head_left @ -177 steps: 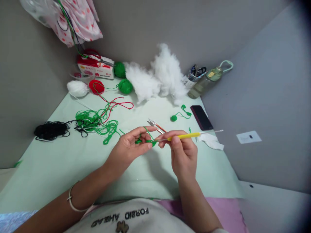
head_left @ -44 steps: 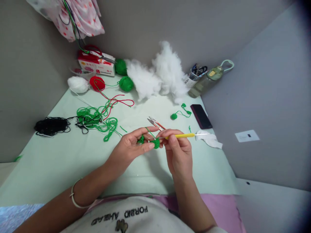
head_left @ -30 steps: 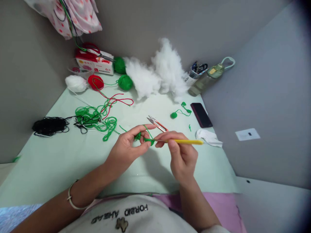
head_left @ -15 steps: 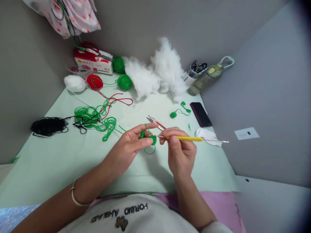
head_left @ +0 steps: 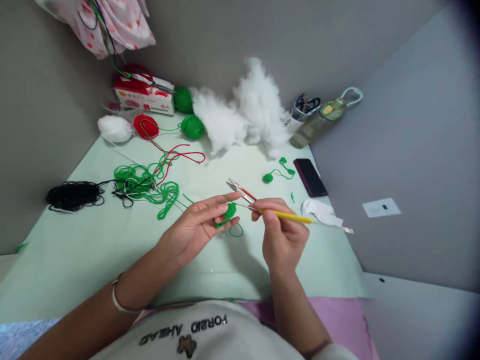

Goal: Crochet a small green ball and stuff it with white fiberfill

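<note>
My left hand [head_left: 197,220] is closed on a small green crochet piece [head_left: 227,214], pinched between thumb and fingers. A thin green strand runs up by its index finger, and a loose loop of yarn hangs below the piece. In my right hand [head_left: 283,230] is a crochet hook [head_left: 290,216] with a yellow handle, gripped like a pen. Its metal tip points left towards the green piece; whether it sits in a stitch is too small to tell. Thread snips [head_left: 242,190] with orange on them lie on the table just beyond my fingers.
Tangled green yarn [head_left: 146,182] and a black yarn bundle [head_left: 75,195] lie left. Behind are white [head_left: 114,129], red [head_left: 146,127] and green yarn balls [head_left: 192,127], plus white stuffing [head_left: 258,105]. A bottle [head_left: 318,120], phone [head_left: 310,177] and small green pieces [head_left: 267,178] are on the right.
My left hand has turned, and the green piece is tilted and shows more of itself. My right hand has drawn the hook slightly right, its rear end dipping lower.
</note>
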Demonstrator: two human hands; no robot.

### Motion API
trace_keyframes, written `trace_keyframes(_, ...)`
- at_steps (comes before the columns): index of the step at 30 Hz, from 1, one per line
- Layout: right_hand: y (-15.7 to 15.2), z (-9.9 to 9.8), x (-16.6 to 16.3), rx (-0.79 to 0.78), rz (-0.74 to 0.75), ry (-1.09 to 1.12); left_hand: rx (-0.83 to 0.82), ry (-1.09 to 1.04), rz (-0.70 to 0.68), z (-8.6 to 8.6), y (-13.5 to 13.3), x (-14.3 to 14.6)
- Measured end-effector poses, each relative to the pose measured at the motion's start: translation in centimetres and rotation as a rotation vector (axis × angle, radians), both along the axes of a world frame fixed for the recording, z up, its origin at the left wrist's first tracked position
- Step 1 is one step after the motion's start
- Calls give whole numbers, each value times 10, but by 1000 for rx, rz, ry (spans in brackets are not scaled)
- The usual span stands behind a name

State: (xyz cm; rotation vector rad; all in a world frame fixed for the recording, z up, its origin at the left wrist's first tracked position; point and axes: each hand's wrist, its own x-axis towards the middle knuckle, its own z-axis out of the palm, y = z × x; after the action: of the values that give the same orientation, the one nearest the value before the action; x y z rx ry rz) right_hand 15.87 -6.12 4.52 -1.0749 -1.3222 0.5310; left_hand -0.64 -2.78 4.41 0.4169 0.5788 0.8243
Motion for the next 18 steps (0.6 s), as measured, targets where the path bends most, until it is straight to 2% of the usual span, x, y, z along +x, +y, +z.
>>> trace_keyframes(3, 1, 0, -4, -173, 100, 304, 52, 26, 3, 1, 0, 1)
trace_keyframes(7, 0, -4, -10, -236, 141, 298, 212, 126, -11, 1, -2, 5)
trace_keyframes(9, 1, -2, -8, -275, 160, 373, 321, 229, -29, 1, 0, 1)
trace_keyframes(12, 5, 5, 5, -355, 221, 598, 513, 462, -122, 5, 10, -18)
trace_keyframes(14, 6, 10, 18, -371, 262, 703, 560, 566, -193, 9, 20, -38)
trace_keyframes(18, 6, 11, 49, -262, 416, 808, 679, 771, -75, 19, 36, -78)
